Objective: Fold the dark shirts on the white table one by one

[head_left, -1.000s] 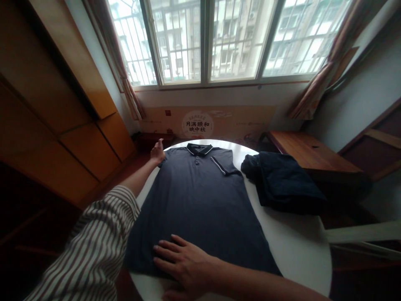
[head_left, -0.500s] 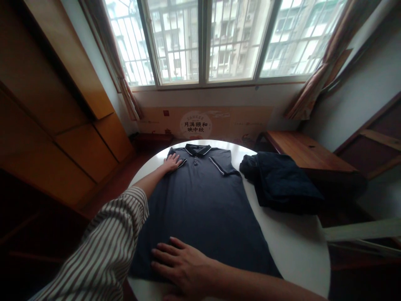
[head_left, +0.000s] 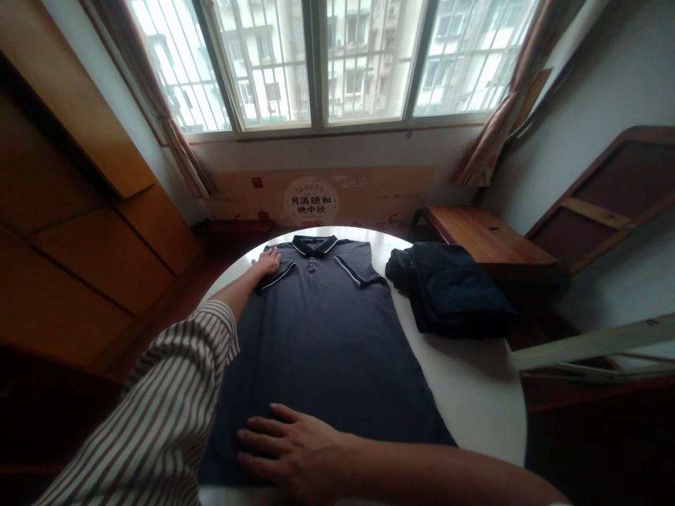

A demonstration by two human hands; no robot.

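Note:
A dark grey polo shirt [head_left: 321, 337] lies spread face up on the round white table [head_left: 474, 393], its black collar [head_left: 315, 244] at the far end. Both short sleeves are folded inward over the front, showing white-trimmed cuffs. My left hand [head_left: 268, 261] rests at the outer edge of the left-hand sleeve, near the shoulder, fingers together and mostly extended. Close to the hem, my right hand [head_left: 295, 446] lies flat on the shirt's lower front with its fingers spread. My right forearm crosses over the hem's right part.
A folded stack of dark clothes [head_left: 453, 288] sits right of the shirt. Beyond it stands a wooden desk [head_left: 485, 235]. Wooden cabinets [head_left: 95, 246] line the left, and a barred window [head_left: 316, 63] is ahead. A pale bar [head_left: 590, 344] juts in at right.
The view has swung slightly right. My left hand has slid off the cuff toward the sleeve's outer edge, uncovering more white trim. My right hand stays flat near the hem.

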